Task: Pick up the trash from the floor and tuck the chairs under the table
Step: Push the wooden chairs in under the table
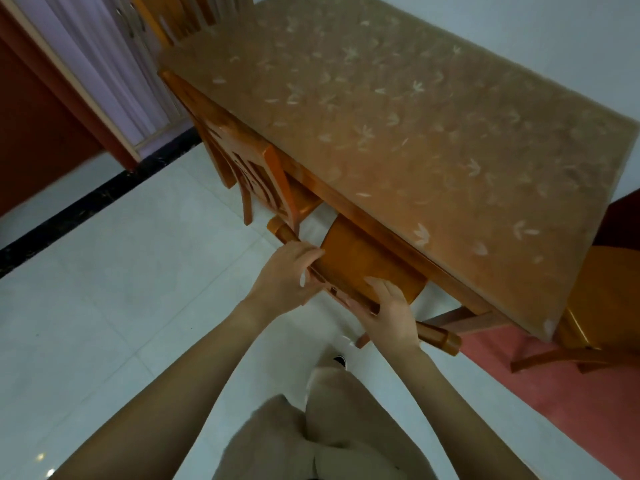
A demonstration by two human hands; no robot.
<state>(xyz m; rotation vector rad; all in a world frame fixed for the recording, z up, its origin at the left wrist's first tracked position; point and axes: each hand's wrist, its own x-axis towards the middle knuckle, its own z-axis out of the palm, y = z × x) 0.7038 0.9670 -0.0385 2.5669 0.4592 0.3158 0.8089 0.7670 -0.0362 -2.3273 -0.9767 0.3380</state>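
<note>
Both hands on wooden chair [363,261], clamped on top rail [333,292]: left hand [287,275] wrapped near left end, right hand [389,315] gripping further right. Seat partly under counter [415,116]. Second chair [249,168] alongside, tucked in.

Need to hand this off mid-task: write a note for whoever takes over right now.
Left hand and right hand both grip the top rail of the near chair, its seat partly under the table.
Done: the chair to its left looks tucked in.
Left: push the near chair fully in; the chair at the table's right end shows its seat and probably needs tucking. No trash plainly visible on the floor.
</note>
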